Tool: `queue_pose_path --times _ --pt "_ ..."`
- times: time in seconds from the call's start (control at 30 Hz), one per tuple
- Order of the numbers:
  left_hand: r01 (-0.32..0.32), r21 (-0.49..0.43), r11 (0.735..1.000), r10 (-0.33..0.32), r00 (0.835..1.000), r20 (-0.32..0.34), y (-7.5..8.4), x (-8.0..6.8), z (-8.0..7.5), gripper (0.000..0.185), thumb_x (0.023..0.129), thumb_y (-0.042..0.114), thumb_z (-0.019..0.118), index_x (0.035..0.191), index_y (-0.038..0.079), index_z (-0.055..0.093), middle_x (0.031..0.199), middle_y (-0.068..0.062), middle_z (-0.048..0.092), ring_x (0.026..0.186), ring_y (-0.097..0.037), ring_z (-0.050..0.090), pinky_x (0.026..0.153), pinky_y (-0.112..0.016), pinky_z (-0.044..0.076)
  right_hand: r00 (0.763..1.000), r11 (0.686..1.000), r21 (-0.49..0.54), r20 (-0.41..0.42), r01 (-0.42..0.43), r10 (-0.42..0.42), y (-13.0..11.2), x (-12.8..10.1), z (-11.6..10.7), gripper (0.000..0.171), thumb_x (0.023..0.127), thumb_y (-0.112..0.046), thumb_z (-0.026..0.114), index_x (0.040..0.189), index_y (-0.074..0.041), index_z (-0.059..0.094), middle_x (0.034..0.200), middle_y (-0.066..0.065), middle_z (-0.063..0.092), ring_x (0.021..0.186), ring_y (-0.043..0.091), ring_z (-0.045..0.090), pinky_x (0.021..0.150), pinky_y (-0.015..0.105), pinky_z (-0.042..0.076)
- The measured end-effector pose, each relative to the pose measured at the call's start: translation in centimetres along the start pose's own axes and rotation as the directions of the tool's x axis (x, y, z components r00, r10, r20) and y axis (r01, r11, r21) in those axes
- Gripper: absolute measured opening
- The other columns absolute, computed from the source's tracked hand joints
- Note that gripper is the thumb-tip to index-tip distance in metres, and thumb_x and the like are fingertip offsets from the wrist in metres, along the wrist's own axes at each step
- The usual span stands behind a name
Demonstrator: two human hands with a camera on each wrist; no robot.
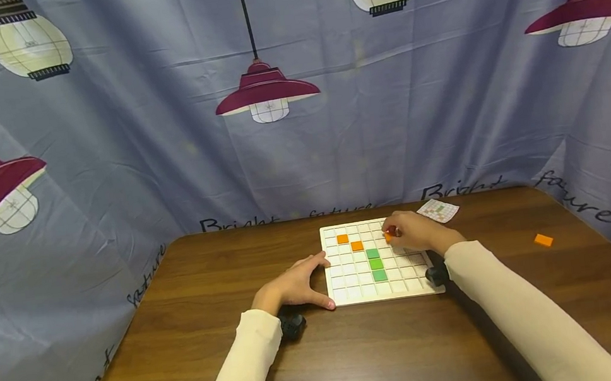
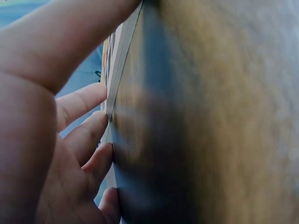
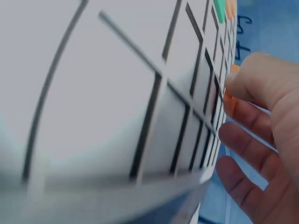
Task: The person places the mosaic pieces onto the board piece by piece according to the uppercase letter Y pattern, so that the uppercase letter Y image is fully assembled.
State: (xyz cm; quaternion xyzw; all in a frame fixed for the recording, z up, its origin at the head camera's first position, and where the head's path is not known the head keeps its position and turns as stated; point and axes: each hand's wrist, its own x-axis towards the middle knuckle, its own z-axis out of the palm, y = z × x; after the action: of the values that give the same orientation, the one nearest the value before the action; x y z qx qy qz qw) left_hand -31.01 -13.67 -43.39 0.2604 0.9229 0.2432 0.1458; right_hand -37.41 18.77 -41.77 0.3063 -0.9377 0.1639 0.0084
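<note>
Two hands meet the board point(image 1: 352, 294) — left point(image 1: 294, 286) spread against its left edge, right point(image 1: 416, 232) pinching an orange tile point(image 1: 388, 237) over its far cells.

Right hand point(image 1: 415, 232) pinching orange tile point(image 1: 388, 237), white grid board point(image 1: 352, 293)

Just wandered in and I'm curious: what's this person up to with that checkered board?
A person sits at a wooden table with a white grid board. The left hand rests against the board's left edge. The right hand pinches an orange tile over a square near the far right. Two orange tiles and three green tiles already sit on the grid. Another orange tile lies off to the right, beyond a small pattern card.
</note>
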Motion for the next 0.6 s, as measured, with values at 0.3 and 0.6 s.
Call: queue_pose_path --times 0.3,0.6 --pt "-0.008 0.002 1.0 0.008 1.0 -0.003 -0.2 0.1 -0.2 0.09 0.058 0.058 0.077 0.134 0.031 0.037 0.153 0.009 0.016 0.142 -0.019 0.014 0.111 -0.048 0.023 1.0 1.0 -0.023 0.026 0.016 -0.015 -1.0 1.5 0.8 0.022 0.082 -0.015 0.065 0.104 -0.014 0.066 0.105 0.0 0.063 0.093 0.016 0.057 0.08 0.036 0.047" --pt "-0.007 0.007 1.0 0.007 1.0 0.001 -0.3 0.3 0.0 0.094 0.058 0.061 0.076 0.137 0.032 0.034 0.153 0.007 0.017 0.142 -0.019 0.015 0.111 -0.048 0.024 0.997 0.999 0.005 0.066 -0.033 0.032 -1.4 1.7 0.4 0.014 0.083 -0.017 0.066 0.097 -0.016 0.07 0.101 -0.001 0.067 0.091 0.016 0.062 0.078 0.034 0.051"
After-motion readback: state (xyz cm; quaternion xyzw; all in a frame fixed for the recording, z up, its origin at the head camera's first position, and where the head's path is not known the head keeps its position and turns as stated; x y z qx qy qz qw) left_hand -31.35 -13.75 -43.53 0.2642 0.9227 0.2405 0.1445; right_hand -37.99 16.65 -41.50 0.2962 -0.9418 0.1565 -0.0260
